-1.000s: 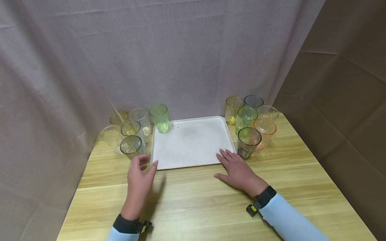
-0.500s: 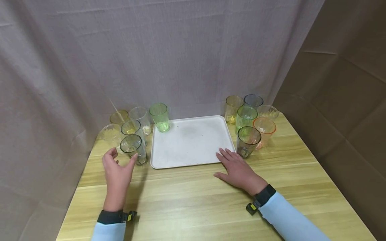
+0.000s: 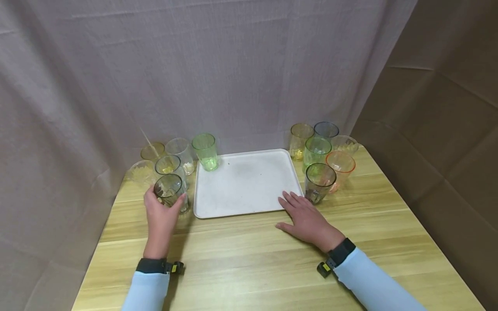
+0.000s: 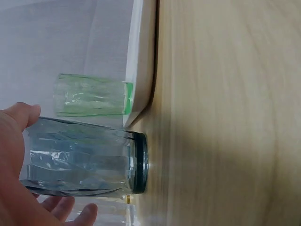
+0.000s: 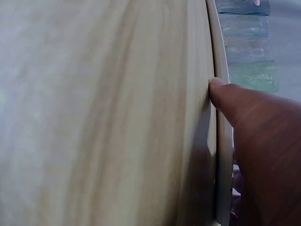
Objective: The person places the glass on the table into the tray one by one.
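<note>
In the head view my left hand [image 3: 161, 211] grips a smoky grey drinking glass [image 3: 170, 190], thumb on its right side and fingers on its left. This glass stands upright on the table, left of a white tray [image 3: 249, 185]. The left wrist view shows the same glass [image 4: 84, 157] between thumb and fingers, its base at the table top. On the tray's far left corner stands a green glass [image 3: 205, 151]. My right hand [image 3: 305, 220] lies flat with fingers spread over the tray's near right corner, holding nothing. Beside its fingertips is a dark grey glass [image 3: 320, 183].
Behind the gripped glass cluster several clear and tinted glasses, including a clear one [image 3: 180, 153]. Right of the tray stand more, among them a yellow glass [image 3: 301, 142], a green one [image 3: 317, 153] and an orange-rimmed one [image 3: 341, 168]. A grey curtain [image 3: 241, 77] hangs behind the table.
My left hand first moved left, away from the tray's near left corner, then came back right and closed round the smoky grey glass. The right hand has stayed in place.
</note>
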{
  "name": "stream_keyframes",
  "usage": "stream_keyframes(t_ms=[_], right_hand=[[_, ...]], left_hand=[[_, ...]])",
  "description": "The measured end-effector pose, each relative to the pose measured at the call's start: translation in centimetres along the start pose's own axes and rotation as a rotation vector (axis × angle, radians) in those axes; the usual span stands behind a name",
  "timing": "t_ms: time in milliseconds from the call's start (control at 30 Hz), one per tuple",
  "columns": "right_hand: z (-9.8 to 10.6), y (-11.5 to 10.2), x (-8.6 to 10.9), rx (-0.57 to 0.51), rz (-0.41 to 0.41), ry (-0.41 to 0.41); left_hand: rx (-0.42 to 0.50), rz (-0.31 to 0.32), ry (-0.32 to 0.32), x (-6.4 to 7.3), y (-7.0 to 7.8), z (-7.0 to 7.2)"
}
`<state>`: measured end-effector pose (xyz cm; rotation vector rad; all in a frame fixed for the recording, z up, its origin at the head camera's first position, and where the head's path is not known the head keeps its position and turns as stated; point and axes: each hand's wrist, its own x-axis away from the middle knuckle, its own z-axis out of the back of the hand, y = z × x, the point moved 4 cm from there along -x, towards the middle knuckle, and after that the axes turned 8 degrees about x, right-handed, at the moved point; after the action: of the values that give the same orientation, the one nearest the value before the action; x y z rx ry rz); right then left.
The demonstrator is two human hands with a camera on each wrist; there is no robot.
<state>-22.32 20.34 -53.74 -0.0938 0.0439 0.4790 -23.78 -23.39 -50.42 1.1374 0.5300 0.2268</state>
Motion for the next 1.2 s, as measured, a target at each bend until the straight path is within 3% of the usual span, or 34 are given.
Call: stream_keyframes(t_ms=[367,567,933,1200], right_hand=[[0.1,-0.2,-0.1,0.0,-0.01,-0.011],[0.0,0.0,-0.2,-0.003,-0.006,-0.011],[-0.2,0.1,-0.2,0.005,-0.007,-0.014],[-0.1,0.0,-0.1,0.005,-0.001,-0.009]], left_hand=[[0.005,-0.01,0.01,0.1,0.1,0.0],[0.056,-0.012,-0.01,0.3,1.4,-0.5],[0.127,-0.017,-0.077,-0.2,4.3,-3.4],[0.057,-0.045,-0.096,-1.7,5.4,-6.4]])
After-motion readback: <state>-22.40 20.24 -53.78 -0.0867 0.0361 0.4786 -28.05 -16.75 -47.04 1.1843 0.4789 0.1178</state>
